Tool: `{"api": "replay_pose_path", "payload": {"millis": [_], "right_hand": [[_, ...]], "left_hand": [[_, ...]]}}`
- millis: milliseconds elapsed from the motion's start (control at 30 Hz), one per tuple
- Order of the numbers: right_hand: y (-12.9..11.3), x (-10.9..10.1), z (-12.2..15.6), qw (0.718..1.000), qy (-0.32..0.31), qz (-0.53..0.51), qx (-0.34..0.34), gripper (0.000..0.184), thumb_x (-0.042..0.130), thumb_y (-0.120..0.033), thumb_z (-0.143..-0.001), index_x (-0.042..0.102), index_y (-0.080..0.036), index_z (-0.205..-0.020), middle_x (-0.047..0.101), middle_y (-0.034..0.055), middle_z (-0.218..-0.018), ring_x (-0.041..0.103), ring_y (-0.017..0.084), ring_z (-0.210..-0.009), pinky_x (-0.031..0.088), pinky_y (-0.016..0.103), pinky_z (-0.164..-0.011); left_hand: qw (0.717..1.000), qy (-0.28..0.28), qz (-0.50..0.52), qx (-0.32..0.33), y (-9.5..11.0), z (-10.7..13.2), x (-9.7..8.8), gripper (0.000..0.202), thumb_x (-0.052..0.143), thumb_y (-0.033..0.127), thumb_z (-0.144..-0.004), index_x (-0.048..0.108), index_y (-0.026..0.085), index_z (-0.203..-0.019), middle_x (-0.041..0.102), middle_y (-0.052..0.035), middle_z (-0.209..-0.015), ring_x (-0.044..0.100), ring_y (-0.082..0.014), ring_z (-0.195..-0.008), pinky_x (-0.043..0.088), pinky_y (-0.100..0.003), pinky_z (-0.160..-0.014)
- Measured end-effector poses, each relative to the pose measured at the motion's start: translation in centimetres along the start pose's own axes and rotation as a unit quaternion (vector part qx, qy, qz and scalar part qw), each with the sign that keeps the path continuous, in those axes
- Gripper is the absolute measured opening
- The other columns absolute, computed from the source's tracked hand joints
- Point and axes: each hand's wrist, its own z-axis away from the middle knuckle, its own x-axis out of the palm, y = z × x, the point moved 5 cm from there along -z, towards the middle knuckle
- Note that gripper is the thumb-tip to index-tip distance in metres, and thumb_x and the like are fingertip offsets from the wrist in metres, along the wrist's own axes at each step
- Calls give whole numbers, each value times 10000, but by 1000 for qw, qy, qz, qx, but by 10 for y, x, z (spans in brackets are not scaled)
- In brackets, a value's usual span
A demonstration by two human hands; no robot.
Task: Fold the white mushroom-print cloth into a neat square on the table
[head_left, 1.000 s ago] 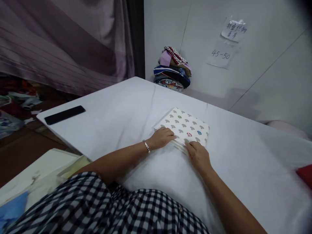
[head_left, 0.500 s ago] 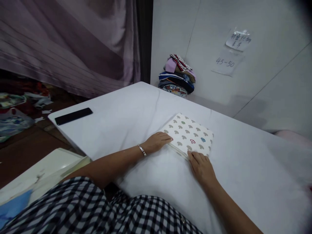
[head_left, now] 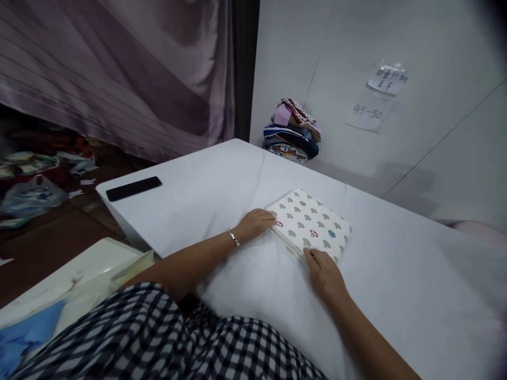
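A folded white cloth (head_left: 304, 216) printed with grey mushroom shapes and a few coloured ones lies flat on the white-covered table (head_left: 214, 179). Its stacked layers show along the near edge. My left hand (head_left: 255, 224), with a bracelet at the wrist, is closed on the cloth's left corner. At the near right corner, my right hand (head_left: 325, 272) grips the same edge, thumb against the layers and fingers curled. The undersides of both grips are hidden.
A black phone-like slab (head_left: 133, 188) lies at the table's left end. Beyond the far edge, a pile of folded clothes (head_left: 293, 132) stands by the wall bearing paper notes (head_left: 366, 112). A pale surface with blue fabric (head_left: 34, 332) is at lower left; bags (head_left: 34, 195) sit on the floor.
The view has shifted slightly, so the scene appears a little lower and farther right. My left fingers have drawn back slightly from the cloth's top to its edge. Both hands remain at the cloth.
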Motion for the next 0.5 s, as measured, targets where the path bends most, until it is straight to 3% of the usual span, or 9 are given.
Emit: {"api": "replay_pose_path", "payload": {"millis": [167,333,433,500], "right_hand": [[2,2,4,1000,-3,-18,8,515,308,-21,-845,465,-196,-1303,582,122,-1043,529,234,-922,483,378,-775],[2,-4,14,1000,3,-28,6,482,359,-68,-862,452,-190,-1318,582,128,-1140,535,242,-1013,469,395,-823],[1,-6,19,1000,2,-5,15,449,398,-131,-888,431,-181,-1332,563,132,-1220,482,268,-1145,419,452,-903],[2,-5,20,1000,-1,10,21,439,419,-162,-895,428,-174,-1334,551,128,-1252,457,276,-1183,385,474,-940]], "left_hand": [[1000,7,2,-10,-5,2,6,256,406,185,-931,617,229,-1069,659,-22,-1084,552,-157,-1077,426,-326,-891],[998,7,60,-29,0,6,-2,276,464,179,-884,580,215,-1132,605,-56,-1184,510,-180,-1135,411,-374,-948],[978,56,106,-173,-7,8,-7,316,519,260,-849,568,204,-1156,535,-82,-1275,466,-206,-1184,396,-382,-978],[937,60,131,-318,-18,9,-3,362,514,370,-849,570,196,-1161,527,-86,-1279,492,-213,-1150,407,-351,-958]]}}
